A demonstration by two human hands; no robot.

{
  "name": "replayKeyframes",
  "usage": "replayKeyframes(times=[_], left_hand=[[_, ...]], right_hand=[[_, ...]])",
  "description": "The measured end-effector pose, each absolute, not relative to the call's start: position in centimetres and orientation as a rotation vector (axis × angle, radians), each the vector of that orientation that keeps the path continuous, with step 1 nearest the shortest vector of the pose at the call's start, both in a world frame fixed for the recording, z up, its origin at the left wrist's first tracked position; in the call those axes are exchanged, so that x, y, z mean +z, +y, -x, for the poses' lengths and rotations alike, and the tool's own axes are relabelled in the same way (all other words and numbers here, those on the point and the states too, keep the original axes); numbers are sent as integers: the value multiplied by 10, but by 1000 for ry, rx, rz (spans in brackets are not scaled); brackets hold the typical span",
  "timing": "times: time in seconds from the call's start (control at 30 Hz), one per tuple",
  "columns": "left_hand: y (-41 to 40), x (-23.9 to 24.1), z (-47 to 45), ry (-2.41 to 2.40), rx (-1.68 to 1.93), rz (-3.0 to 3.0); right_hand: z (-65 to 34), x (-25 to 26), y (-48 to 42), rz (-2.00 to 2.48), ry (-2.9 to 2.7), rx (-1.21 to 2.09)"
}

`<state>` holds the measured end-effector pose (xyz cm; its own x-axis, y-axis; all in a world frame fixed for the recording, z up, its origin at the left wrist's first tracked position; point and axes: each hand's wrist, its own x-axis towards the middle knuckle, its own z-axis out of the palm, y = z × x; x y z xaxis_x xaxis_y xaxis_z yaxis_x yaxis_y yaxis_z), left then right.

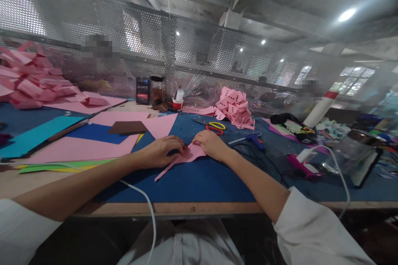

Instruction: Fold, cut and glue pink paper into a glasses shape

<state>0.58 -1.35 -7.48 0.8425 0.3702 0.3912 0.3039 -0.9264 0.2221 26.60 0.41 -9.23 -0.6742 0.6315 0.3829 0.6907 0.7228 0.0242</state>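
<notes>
My left hand [163, 151] and my right hand [211, 144] both rest on a small pink paper piece [186, 156] lying on the blue table mat [199, 182]. The fingers of each hand are curled and pressed down on the paper, pinching its folded edges near the middle. A long narrow point of the pink piece sticks out toward the table's front edge. Scissors with yellow and red handles [214, 127] lie just beyond my right hand.
Big pink, blue and green paper sheets [77, 145] cover the left of the table. Heaps of folded pink pieces sit at far left [31, 78] and behind centre [234, 107]. A blue glue gun [253, 138], a pink tool [303, 167] and cables lie right. A perforated metal screen [155, 41] backs the table.
</notes>
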Motion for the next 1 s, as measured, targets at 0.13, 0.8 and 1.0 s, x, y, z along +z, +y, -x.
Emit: replayKeyframes(times=[0.13,0.8,1.0], left_hand=[[-14,-75,-7,546,640,-2864],[-16,-75,-8,637,528,-2833],[-13,-77,-8,644,528,-2832]], right_hand=[[-264,-91,2,1046,-2581,-252],[-264,-90,-1,1176,-2510,-267],[-266,-91,4,1171,-2513,-256]])
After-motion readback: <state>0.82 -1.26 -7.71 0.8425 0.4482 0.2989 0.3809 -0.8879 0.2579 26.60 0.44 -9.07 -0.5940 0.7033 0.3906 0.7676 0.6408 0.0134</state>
